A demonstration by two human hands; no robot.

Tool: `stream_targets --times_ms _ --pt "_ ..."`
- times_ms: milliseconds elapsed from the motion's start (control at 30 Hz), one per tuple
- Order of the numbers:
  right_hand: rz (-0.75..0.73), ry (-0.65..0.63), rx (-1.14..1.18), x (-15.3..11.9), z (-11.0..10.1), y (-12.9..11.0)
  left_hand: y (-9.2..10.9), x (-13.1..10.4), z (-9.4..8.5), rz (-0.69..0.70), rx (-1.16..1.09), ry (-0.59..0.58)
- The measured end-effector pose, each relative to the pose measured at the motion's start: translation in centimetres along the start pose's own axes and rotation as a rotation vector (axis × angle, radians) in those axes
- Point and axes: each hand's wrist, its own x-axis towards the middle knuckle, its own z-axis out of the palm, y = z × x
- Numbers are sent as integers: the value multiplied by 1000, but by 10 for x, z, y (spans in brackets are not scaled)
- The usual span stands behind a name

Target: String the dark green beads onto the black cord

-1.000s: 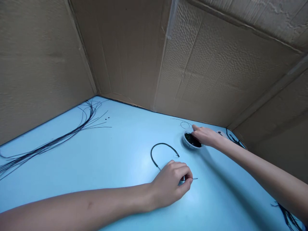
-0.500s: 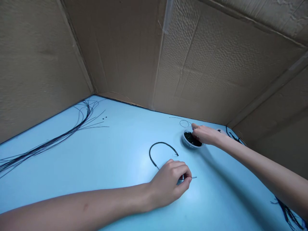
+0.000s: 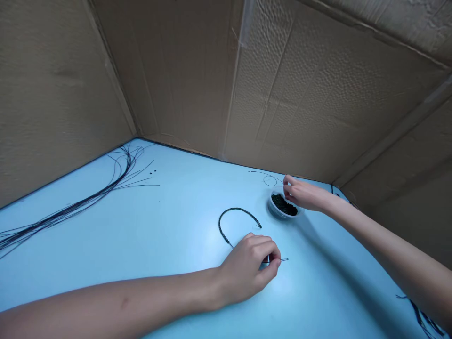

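Observation:
My left hand [image 3: 252, 263] rests low over the blue table [image 3: 176, 235], thumb and forefinger pinched on a thin dark wire [image 3: 284, 259] whose end sticks out to the right. From behind the hand the wire leads to a curved strand of small dark beads [image 3: 236, 209] lying in an open loop. At the right, my right hand [image 3: 302, 192] is just above the rim of a small clear bowl [image 3: 273, 211] of dark beads [image 3: 283, 205]. Its fingers are pressed together; whatever they hold is too small to see.
A bundle of long dark wires [image 3: 92, 197] lies at the left, with two tiny beads [image 3: 153, 172] beside it. One curled wire [image 3: 270, 181] is behind the bowl. Dark strands [image 3: 423, 320] lie at the lower right. Cardboard walls [image 3: 183, 80] enclose the table's back.
My right hand has lifted out of the beads to the bowl's upper rim, its fingers now in view. The left hand keeps its pinch on the wire in nearly the same place.

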Motion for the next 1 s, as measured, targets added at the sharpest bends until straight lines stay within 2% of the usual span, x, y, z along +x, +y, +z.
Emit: stream_targets --times_ms 100,167,200,267,300,400,500,1000 --pt "34 176 66 -17 -8 0 0 1 -1 0 -7 26" --pt "52 291 128 -35 -4 -10 -1 1 -1 3 -38 55" --pt "45 358 176 -44 1 -19 -1 1 -2 9 -68 74" --pt "-49 602 456 -64 17 -41 0 1 -3 24 -133 113" --pt "-92 648 564 -73 26 -54 0 1 -4 29 -156 130" --pt "-126 636 750 -92 55 -87 1 1 -5 31 -165 142" --pt "-141 649 817 -97 73 -103 3 1 -6 30 -145 108" --pt "-218 649 950 -100 82 -101 6 5 -8 10 -106 49"
